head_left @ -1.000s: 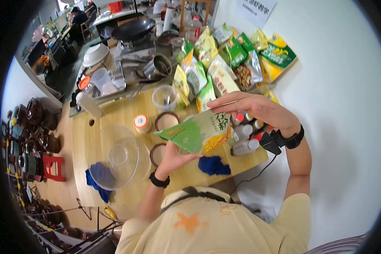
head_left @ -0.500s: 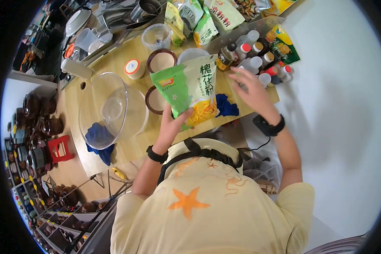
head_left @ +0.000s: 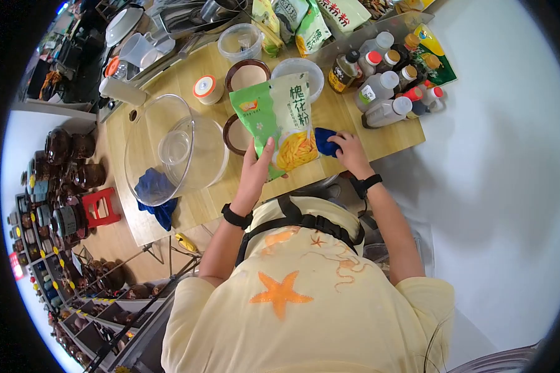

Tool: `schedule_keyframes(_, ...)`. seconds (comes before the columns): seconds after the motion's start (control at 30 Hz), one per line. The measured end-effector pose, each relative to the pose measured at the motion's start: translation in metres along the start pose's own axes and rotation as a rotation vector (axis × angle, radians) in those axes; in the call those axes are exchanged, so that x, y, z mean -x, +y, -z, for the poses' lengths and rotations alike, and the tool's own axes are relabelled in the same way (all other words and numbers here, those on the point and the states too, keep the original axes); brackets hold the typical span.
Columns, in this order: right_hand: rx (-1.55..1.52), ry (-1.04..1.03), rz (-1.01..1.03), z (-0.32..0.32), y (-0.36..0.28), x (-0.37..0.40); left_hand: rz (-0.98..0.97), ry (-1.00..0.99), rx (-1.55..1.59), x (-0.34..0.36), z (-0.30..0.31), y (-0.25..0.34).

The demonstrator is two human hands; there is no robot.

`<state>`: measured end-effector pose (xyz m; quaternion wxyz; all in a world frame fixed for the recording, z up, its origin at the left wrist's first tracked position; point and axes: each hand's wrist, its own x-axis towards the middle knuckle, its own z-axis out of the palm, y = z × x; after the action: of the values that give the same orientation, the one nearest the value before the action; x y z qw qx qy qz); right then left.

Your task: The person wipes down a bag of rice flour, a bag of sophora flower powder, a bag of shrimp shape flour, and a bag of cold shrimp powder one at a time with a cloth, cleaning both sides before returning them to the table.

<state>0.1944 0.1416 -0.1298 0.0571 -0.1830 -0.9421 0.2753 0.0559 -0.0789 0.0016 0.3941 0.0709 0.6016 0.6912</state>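
Observation:
My left hand [head_left: 258,168] is closed on the lower left edge of a green and white powder packet [head_left: 279,118], which stands tilted toward me above the wooden table [head_left: 196,214]. Yellow strips are pictured on the packet's lower front. Just right of it, my right hand [head_left: 353,153] grips a dark blue cloth [head_left: 326,142] near the table's front edge. Behind the packet are a brown-rimmed bowl [head_left: 247,76], a second such bowl [head_left: 235,135] partly covered by the packet, and a clear plastic tub [head_left: 314,78].
A large clear glass bowl [head_left: 130,146] and another blue cloth [head_left: 158,193] are at the left. Several sauce bottles [head_left: 379,87] crowd the right rear corner. A lidded white jar [head_left: 206,91] stands mid-table. Packets [head_left: 311,31] line the back; a red stool [head_left: 99,208] is on the floor.
My right hand has come down from beside the bottles to the blue cloth and taken hold of it. The packet stays in my left hand. The view has shifted slightly.

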Motion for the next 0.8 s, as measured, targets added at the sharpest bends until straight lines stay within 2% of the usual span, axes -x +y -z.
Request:
schedule_keyframes(0.1, -0.298, 0.175, -0.106, 0.005, 0.014, 0.005, 0.02, 0.012, 0.009, -0.005, 0.001, -0.008)
schedule_keyframes(0.23, -0.716, 0.386, -0.175, 0.057, -0.014, 0.005, 0.003, 0.003, -0.002, -0.009, -0.002, -0.011)
schedule_keyframes(0.27, -0.852, 0.418, -0.15, 0.075, -0.031, 0.007, -0.006, -0.005, -0.023, -0.011, -0.004, -0.011)
schedule_keyframes(0.37, -0.884, 0.422, 0.019, 0.123, -0.084, 0.013, 0.012, -0.004, 0.056, -0.016, -0.023, -0.009)
schedule_keyframes(0.47, -0.486, 0.34, 0.332, 0.133, -0.115, 0.011, -0.128, -0.008, 0.057, -0.02, -0.052, -0.003)
schedule_keyframes(0.5, -0.309, 0.299, 0.41, 0.13, -0.127, 0.011, -0.229, -0.064, 0.189, -0.029, -0.048, -0.031)
schedule_keyframes(0.53, -0.178, 0.275, 0.406, 0.123, -0.14, 0.013, -0.481, -0.123, -0.245, -0.038, -0.04, -0.042)
schedule_keyframes(0.57, -0.047, 0.248, 0.4, 0.116, -0.152, 0.018, -0.56, -0.137, -0.319, -0.042, -0.038, -0.049)
schedule_keyframes(0.6, 0.054, 0.269, 0.379, 0.108, -0.156, 0.021, -0.513, -0.163, -0.261, -0.042, -0.038, -0.052)
schedule_keyframes(0.63, 0.066, 0.281, 0.377, 0.105, -0.154, 0.022, -0.373, -0.201, -0.059, -0.043, -0.039, -0.055)
schedule_keyframes(0.67, 0.077, 0.292, 0.376, 0.102, -0.153, 0.023, -0.2, -0.261, 0.279, -0.045, -0.04, -0.056)
schedule_keyframes(0.7, 0.086, 0.302, 0.374, 0.099, -0.151, 0.023, 0.048, -0.388, 0.911, -0.046, -0.041, -0.045)
schedule_keyframes(0.77, 0.13, 0.333, 0.398, 0.1, -0.143, 0.021, -0.151, -0.438, 0.831, -0.041, -0.049, -0.042)
schedule_keyframes(0.8, 0.137, 0.349, 0.407, 0.102, -0.141, 0.02, -0.272, -0.41, 0.641, -0.038, -0.052, -0.04)
